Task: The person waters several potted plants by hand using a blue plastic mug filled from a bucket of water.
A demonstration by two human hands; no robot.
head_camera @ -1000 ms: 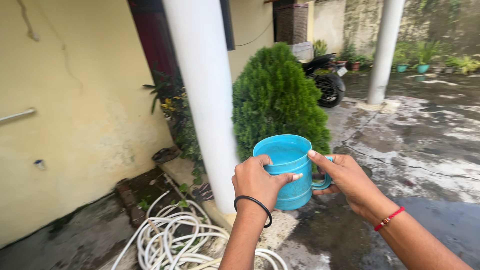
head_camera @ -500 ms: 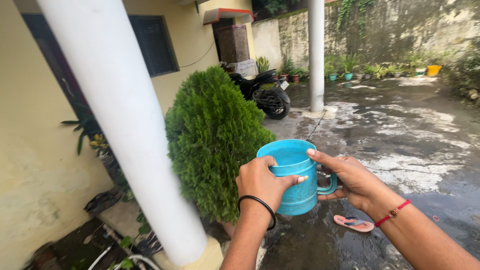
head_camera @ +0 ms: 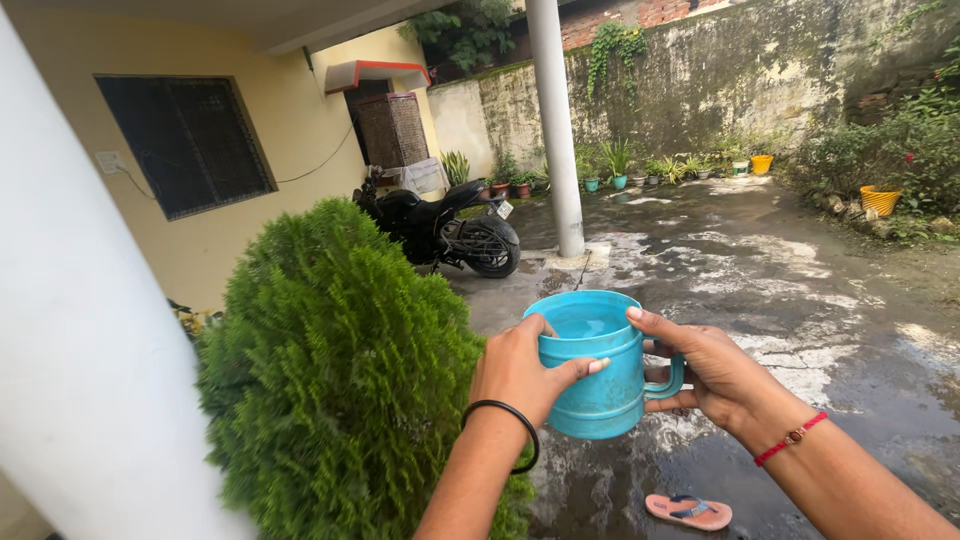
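Observation:
I hold a blue plastic mug (head_camera: 598, 385) upright in front of me with both hands; there is water inside it. My left hand (head_camera: 520, 372) wraps the mug's left side, thumb over the rim, a black band on the wrist. My right hand (head_camera: 712, 372) grips the handle side, forefinger resting on the rim, a red thread bracelet on the wrist. A dense green conical bush (head_camera: 340, 380) stands just left of the mug.
A thick white pillar (head_camera: 90, 360) fills the left edge; a second pillar (head_camera: 557, 130) stands further off. A black motorbike (head_camera: 450, 228) is parked by the yellow house wall. An orange slipper (head_camera: 688, 511) lies on the wet paved yard. Potted plants line the far wall.
My view has swung right and up: the near pillar and bush slid left, the hose coil dropped out of view, more yard shows. Both hands keep the same hold on the mug.

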